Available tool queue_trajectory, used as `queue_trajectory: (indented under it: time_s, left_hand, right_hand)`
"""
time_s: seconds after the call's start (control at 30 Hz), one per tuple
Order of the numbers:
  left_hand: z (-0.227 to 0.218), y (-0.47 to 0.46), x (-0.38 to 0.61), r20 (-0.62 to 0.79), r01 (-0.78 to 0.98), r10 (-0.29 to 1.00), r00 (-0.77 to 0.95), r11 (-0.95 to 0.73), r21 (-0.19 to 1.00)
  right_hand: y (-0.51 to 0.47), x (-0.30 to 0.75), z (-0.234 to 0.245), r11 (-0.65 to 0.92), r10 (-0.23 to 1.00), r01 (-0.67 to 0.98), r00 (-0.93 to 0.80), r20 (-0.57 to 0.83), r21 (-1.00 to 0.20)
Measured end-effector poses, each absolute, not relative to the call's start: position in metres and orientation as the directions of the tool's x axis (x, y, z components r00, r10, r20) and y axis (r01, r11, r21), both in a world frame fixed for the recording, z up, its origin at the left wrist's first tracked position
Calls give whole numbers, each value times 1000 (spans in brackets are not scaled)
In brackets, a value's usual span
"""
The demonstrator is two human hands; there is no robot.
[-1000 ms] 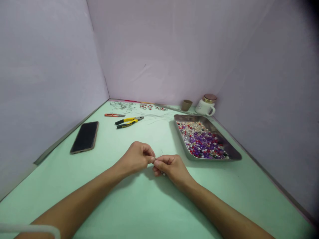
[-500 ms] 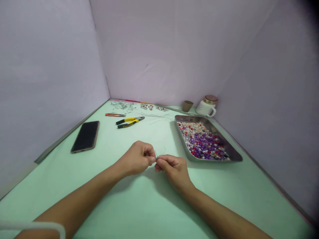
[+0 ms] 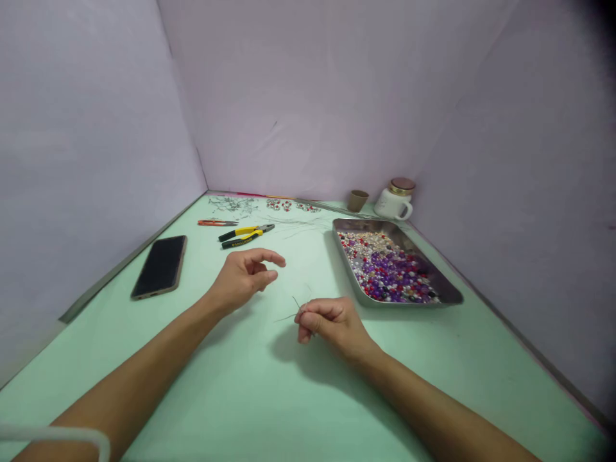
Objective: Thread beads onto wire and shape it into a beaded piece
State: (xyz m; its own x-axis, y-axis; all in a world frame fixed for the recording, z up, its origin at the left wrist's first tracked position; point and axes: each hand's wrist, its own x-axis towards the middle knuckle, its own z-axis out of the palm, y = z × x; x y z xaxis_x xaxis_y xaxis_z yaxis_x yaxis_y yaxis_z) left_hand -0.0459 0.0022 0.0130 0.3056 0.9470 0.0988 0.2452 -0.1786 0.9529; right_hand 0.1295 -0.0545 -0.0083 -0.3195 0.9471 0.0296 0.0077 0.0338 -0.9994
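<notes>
Between the thumb and fingers of my right hand (image 3: 330,324) thin wire (image 3: 296,301) is pinched, with fine ends sticking out to the left and upward. Whatever else those fingers cover is hidden. My left hand (image 3: 245,276) is held apart from it, up and to the left, thumb and forefinger spread with nothing between them. Just beyond the left hand lie pliers (image 3: 248,235) with yellow and black handles. To the right of both hands stands a metal tray (image 3: 349,269) of purple, red, white and pearly beads (image 3: 394,273).
A phone (image 3: 160,266) lies at the left. Orange thread snips (image 3: 216,222), a heap of wire pieces (image 3: 233,205), beaded rings (image 3: 279,205) and loose wire lengths (image 3: 298,222) are farther back. A brown cup (image 3: 357,201) and a lidded white mug (image 3: 393,202) stand by the back wall.
My left hand has let go of the wire and moved up and left, its fingers opening. The right hand still pinches the wire in about the same place. The view has shifted slightly.
</notes>
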Motion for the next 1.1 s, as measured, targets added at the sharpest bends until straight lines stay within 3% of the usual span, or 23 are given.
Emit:
queue_trajectory:
  time_s: [0.1, 0.27, 0.63, 0.8, 0.93, 1.1]
  left_hand:
    - [17, -5, -45, 169, 123, 869, 466, -252, 960]
    - [15, -11, -41, 157, 95, 755, 637, -279, 956]
    - [8, -9, -39, 31, 236, 748, 663, -249, 939]
    - [8, -9, -38, 93, 228, 686, 722, -363, 903]
    - [5, -11, -34, 79, 266, 743, 665, -334, 904]
    - [-1, -15, -27, 71, 298, 818, 571, -287, 910]
  right_hand:
    - [-54, 129, -12, -4, 927, -48, -375, 15, -999]
    - [-56, 130, -17, -10, 893, -57, -449, 17, -998]
    - [-60, 129, -15, -29, 882, -62, -471, 3, -998]
    - [-57, 130, -18, -1, 881, -55, -473, 25, -998]
    - [-57, 130, -20, 115, 890, -5, -443, 105, -993]
    - [-61, 129, -17, 398, 882, 154, -335, 331, -904]
